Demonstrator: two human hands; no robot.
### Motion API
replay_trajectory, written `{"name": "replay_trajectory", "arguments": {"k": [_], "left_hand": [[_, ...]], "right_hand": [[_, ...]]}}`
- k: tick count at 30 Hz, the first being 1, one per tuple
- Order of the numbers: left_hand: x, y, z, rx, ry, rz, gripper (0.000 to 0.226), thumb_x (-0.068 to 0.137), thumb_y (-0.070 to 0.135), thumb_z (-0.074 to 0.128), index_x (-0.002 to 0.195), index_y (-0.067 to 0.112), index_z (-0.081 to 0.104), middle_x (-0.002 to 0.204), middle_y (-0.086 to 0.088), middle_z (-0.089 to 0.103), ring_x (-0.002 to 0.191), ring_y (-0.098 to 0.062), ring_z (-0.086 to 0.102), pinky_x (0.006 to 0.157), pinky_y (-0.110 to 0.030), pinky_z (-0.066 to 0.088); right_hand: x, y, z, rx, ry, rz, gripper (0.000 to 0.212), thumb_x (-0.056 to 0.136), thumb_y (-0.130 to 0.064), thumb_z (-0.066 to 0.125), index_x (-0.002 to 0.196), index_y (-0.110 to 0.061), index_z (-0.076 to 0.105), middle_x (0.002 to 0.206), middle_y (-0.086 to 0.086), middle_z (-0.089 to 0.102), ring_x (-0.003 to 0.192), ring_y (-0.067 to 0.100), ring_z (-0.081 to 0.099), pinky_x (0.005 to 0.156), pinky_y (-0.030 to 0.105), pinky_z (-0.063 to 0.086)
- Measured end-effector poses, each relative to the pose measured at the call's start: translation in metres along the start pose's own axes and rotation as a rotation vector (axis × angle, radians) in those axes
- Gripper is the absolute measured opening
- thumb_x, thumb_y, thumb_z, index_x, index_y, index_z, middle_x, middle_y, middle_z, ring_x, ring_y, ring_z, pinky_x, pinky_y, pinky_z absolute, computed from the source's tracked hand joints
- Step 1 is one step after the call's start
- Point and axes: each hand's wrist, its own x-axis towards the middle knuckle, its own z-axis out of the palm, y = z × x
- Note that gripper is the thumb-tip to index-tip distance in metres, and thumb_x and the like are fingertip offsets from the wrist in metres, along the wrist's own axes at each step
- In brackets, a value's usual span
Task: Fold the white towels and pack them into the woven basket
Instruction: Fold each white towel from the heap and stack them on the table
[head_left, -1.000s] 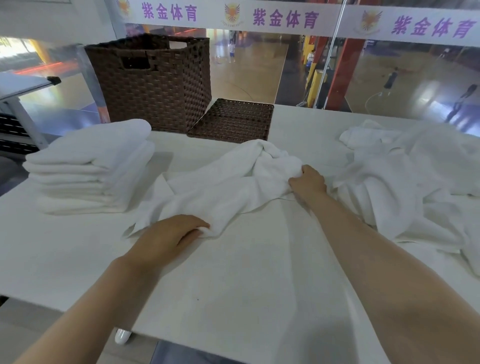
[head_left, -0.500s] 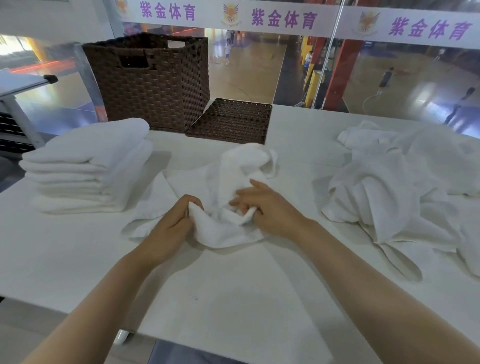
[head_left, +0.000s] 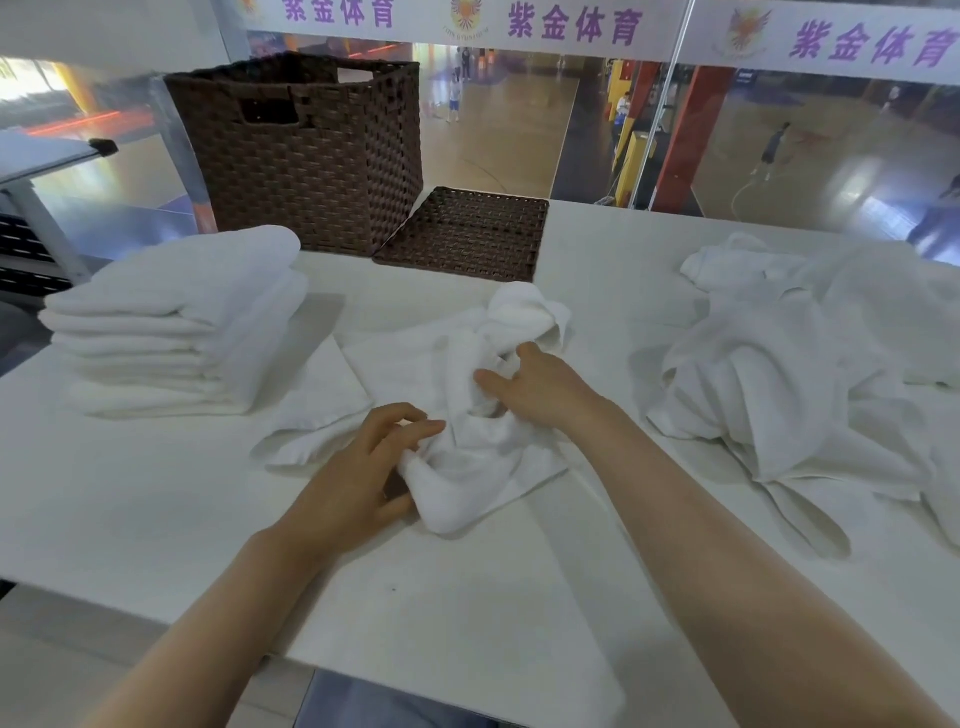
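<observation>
Your white table (head_left: 156, 519) carries everything. Along its right edge sprawls the heap of unfolded towels (head_left: 789, 374), loose and rumpled. At the far left corner stands the tall woven basket (head_left: 311, 156), upright with its handle cutout facing you, and its flat woven lid (head_left: 467, 234) lies just beside it on the right, touching its base. Near the left edge sits the stack of folded towels (head_left: 176, 327), squared up and well apart from the heap. In the middle of the table lies the crumpled towel (head_left: 467, 415) you are working on, partly spread flat toward the stack and bunched where you grip it. Your right hand (head_left: 545, 389) has its fingers curled into the bunched cloth at the far side. Your left hand (head_left: 358, 483) pinches the near fold, fingers bent around it.
</observation>
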Motion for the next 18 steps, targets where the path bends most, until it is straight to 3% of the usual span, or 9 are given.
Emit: {"name": "replay_trajectory", "arguments": {"k": [4,8,12,16,18], "left_hand": [[-0.001,0.004,-0.004,0.050,-0.023,0.132,0.059,0.081,0.034,0.065,0.135,0.024,0.043,0.137,-0.003,0.037,0.113,-0.018,0.050,0.086,-0.030,0.049],[-0.003,0.010,-0.007,0.123,0.025,0.233,0.046,0.086,0.024,0.059,0.131,0.024,0.049,0.133,-0.004,0.042,0.108,-0.020,0.053,0.091,-0.027,0.046],[0.001,0.021,-0.006,0.128,0.086,0.306,0.033,0.088,0.009,0.053,0.117,0.023,0.059,0.123,0.001,0.057,0.108,-0.016,0.056,0.093,-0.019,0.041],[0.003,0.037,-0.007,-0.142,0.160,0.033,0.036,0.087,0.011,0.041,0.111,0.032,0.058,0.108,0.023,0.061,0.100,0.000,0.058,0.086,-0.014,0.043],[0.007,0.045,-0.007,-0.292,0.191,-0.119,0.028,0.088,0.020,0.037,0.099,0.040,0.055,0.096,0.020,0.060,0.085,-0.001,0.057,0.074,-0.011,0.041]], "right_hand": [[0.009,-0.007,0.017,-0.075,0.018,0.045,0.078,0.070,-0.076,0.054,0.123,-0.020,0.053,0.116,-0.002,0.060,0.106,0.024,0.061,0.087,0.043,0.051],[0.005,-0.004,0.022,-0.043,0.145,-0.022,0.031,0.084,-0.047,0.061,0.099,-0.022,0.049,0.096,-0.002,0.063,0.088,0.021,0.062,0.074,0.038,0.049],[0.000,-0.005,0.019,-0.034,0.182,-0.091,0.007,0.088,-0.023,0.055,0.092,-0.022,0.050,0.088,-0.002,0.063,0.082,0.020,0.060,0.070,0.037,0.049],[-0.003,-0.012,0.013,0.060,0.225,-0.152,0.010,0.092,-0.013,0.051,0.098,-0.021,0.052,0.087,-0.008,0.058,0.083,0.017,0.057,0.075,0.036,0.049],[-0.009,-0.017,0.007,0.171,0.277,-0.195,0.015,0.092,-0.011,0.052,0.105,-0.019,0.050,0.085,-0.016,0.049,0.078,0.011,0.054,0.076,0.034,0.049]]}}
